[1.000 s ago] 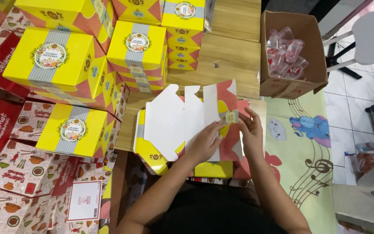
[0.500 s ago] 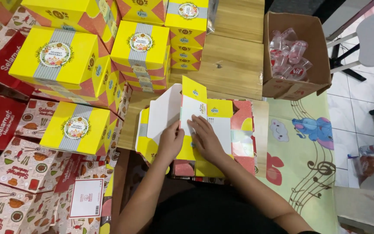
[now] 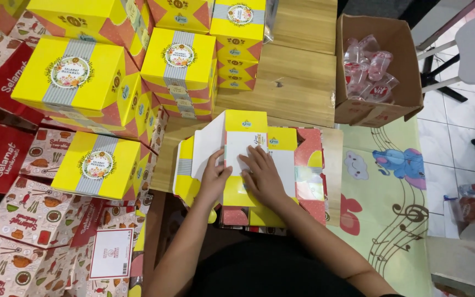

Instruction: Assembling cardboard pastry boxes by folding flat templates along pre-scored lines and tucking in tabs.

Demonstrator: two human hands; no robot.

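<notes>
Both hands pressed flat, fingers spread, gripping nothing: the left hand (image 3: 214,177) and right hand (image 3: 261,175) lay on a half-folded yellow box (image 3: 248,165) on the low wooden surface (image 3: 298,82). Beyond stood stacked yellow boxes (image 3: 180,66), a brown carton (image 3: 377,66) of plastic cups, a patterned mat (image 3: 391,187) and tiled floor (image 3: 446,137).

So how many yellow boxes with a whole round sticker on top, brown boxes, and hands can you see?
Yellow boxes with a whole round sticker on top: 4
Brown cardboard box: 1
Hands: 2
Total: 7
</notes>
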